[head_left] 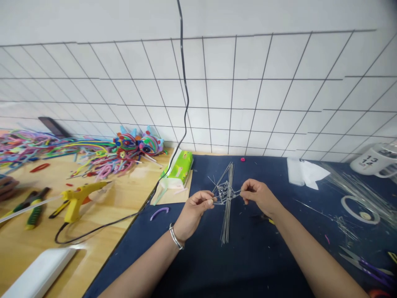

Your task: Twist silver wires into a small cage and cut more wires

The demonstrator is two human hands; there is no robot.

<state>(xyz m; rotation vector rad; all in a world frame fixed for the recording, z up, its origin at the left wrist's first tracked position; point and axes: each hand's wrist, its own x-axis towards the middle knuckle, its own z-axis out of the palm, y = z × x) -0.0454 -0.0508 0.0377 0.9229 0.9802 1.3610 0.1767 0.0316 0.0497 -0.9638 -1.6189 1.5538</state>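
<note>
My left hand, with a silver bangle at the wrist, pinches the left end of bent silver wire between thumb and fingers. From the right, my right hand pinches another end of bent wire. Between the two hands is a tangle of bent wire pieces; whether both ends belong to one piece is hard to make out. A bundle of long straight wires lies under or behind the tangle on the dark blue mat. A dark tool, partly hidden, lies beside my right wrist.
Left on the wooden table are a yellow glue gun, pliers, colourful pipe cleaners and a green tissue pack. A black cord hangs down the wall. At right are scissors, a tape roll and a white mug.
</note>
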